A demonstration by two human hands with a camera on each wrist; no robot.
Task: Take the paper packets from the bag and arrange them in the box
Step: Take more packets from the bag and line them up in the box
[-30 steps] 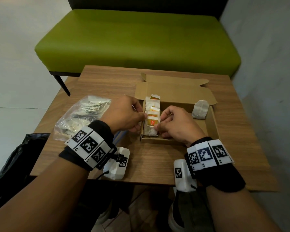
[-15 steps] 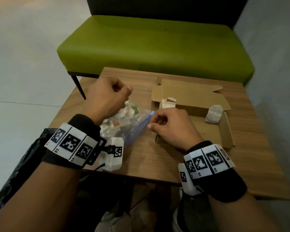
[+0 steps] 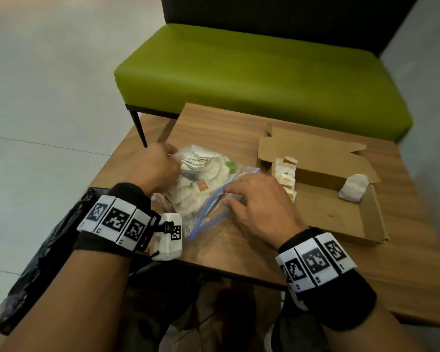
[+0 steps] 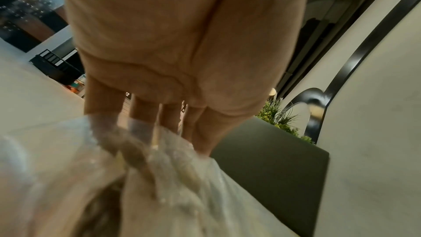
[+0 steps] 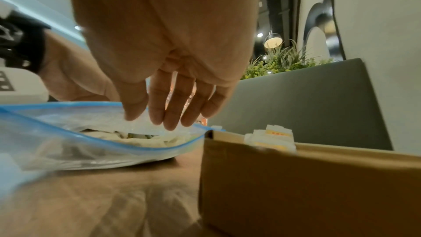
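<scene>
A clear zip bag (image 3: 203, 179) with a blue seal lies on the wooden table (image 3: 214, 123), full of white paper packets (image 3: 188, 196). My left hand (image 3: 160, 166) grips the bag's far closed end; its fingers (image 4: 145, 129) curl into the plastic (image 4: 170, 177). My right hand (image 3: 226, 195) is at the bag's mouth, fingers (image 5: 168, 122) straight and touching the upper lip of the bag (image 5: 109, 143). The open cardboard box (image 3: 341, 219) stands to the right, with a row of packets (image 3: 286, 174) along its left wall and one packet (image 3: 353, 190) leaning at its right wall.
A green bench (image 3: 252, 72) stands behind the table. A black plastic bag (image 3: 43, 250) hangs off the table's left side. A grey wall (image 3: 429, 97) runs along the right. The box's near wall (image 5: 296, 177) sits right beside the bag's mouth.
Both hands have left the box. My left hand came down and took hold of the bag's far end; my right hand slid left to the bag's mouth.
</scene>
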